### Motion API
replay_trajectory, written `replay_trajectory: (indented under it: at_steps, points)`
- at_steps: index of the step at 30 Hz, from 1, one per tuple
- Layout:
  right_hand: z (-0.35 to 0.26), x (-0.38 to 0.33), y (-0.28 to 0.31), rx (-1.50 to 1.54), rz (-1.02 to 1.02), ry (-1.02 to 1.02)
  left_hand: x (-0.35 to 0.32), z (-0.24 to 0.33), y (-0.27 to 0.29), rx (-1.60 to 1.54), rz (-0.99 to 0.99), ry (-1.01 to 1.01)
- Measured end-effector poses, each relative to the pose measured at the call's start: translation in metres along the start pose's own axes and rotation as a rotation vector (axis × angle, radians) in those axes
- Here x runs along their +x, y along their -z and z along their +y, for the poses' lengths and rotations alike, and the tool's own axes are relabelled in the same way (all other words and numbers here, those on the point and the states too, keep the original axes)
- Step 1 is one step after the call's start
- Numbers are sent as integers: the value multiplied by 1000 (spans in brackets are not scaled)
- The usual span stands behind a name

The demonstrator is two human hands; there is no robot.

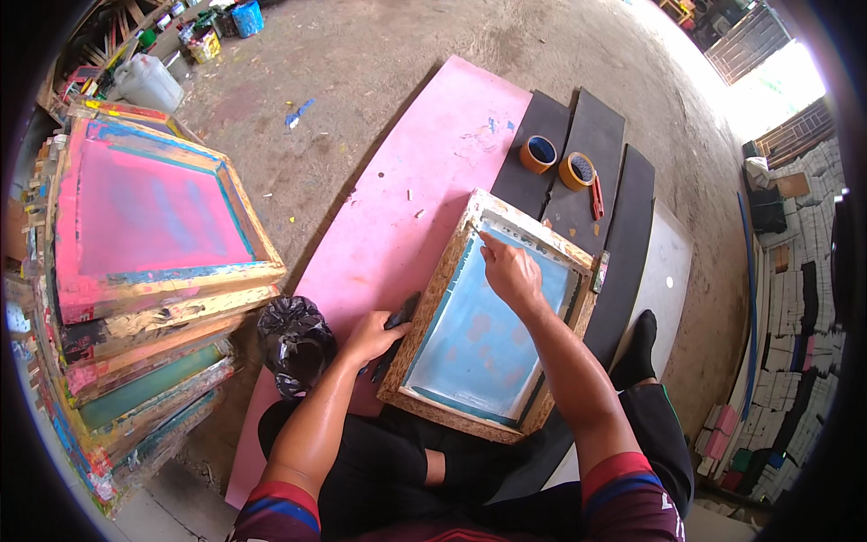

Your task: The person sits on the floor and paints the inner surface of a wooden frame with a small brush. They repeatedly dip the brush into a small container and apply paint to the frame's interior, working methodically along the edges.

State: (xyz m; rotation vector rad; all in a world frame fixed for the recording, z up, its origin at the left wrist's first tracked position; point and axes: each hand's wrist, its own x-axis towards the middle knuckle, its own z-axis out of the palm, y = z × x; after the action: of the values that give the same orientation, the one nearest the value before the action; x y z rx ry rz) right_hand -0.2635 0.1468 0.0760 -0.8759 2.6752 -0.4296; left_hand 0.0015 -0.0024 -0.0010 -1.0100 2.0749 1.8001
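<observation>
A wooden screen-printing frame (433, 312) with bluish mesh (474, 316) lies tilted in front of me. Over its far left corner is my right hand (513, 274), index finger reaching to the inner edge and the other fingers curled. Whatever its fingertips may hold is too small to make out. My left hand (372, 341) is closed beside the frame's left side, on a dark, cloth-like piece (400, 313) partly hidden by the fingers. A black plastic bag (293, 339), opened around a dark hollow, stands left of that hand.
Beneath the frame are a pink board (388, 199) and dark boards (591, 135). Two tape rolls (538, 154) and a red cutter (597, 197) lie beyond it. Paint-stained frames (163, 212) are stacked at left; paint containers (206, 43) stand behind. White stacks (804, 325) line the right.
</observation>
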Motion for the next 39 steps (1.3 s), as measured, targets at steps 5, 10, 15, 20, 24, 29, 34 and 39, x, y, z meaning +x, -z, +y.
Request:
replay_trajectory:
  at_steps: [5, 10, 15, 20, 24, 29, 34, 39]
  points:
    - [-2, 8, -1, -9, 14, 14, 9, -4, 3, -20, 7, -18]
    - [-7, 8, 2, -93, -22, 49, 7, 1, 3, 41, 6, 4]
    - [-18, 11, -7, -269, -138, -13, 9, 0, 0, 51, 29, -29]
    - [-5, 18, -6, -15, -102, 36, 12, -9, -3, -43, 66, -124]
    - [-3, 13, -7, 120, -96, -42, 6, 9, 1, 7, 28, -21]
    - [28, 23, -37, 443, -46, 1, 13, -10, 0, -64, 10, -28]
    - [42, 20, -38, 107, 29, 169, 13, -6, -2, -56, 0, -61]
    - [33, 30, -38, 748, -331, -262, 17, -27, 1, -46, -1, -26]
